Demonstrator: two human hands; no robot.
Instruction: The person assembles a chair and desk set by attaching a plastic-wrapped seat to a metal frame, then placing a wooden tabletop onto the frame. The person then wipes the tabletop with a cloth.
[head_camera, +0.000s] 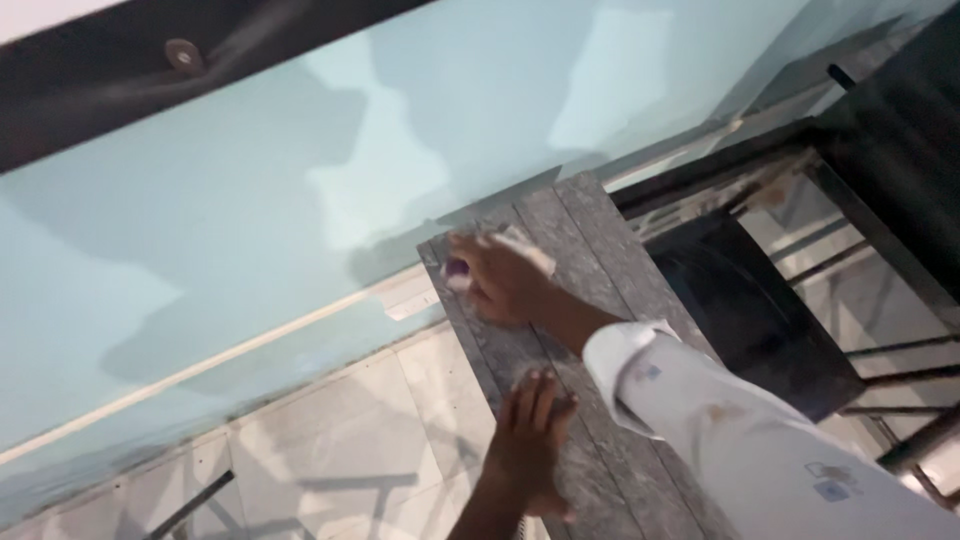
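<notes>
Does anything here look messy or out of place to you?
The grey plank looks dusty where the right hand and left hand press it. The white sleeve has brownish stains. Nothing looks spilled or broken.

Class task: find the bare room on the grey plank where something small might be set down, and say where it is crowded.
Bare patch: the plank end toward the pale wall, beyond the right hand. Crowded: the stretch between that hand and the left hand, and the sleeve side.

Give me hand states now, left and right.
Left hand: open, flat on the grey plank, holding nothing.
Right hand: closed on a small pale object with a purple tip; what it is cannot be told.
</notes>
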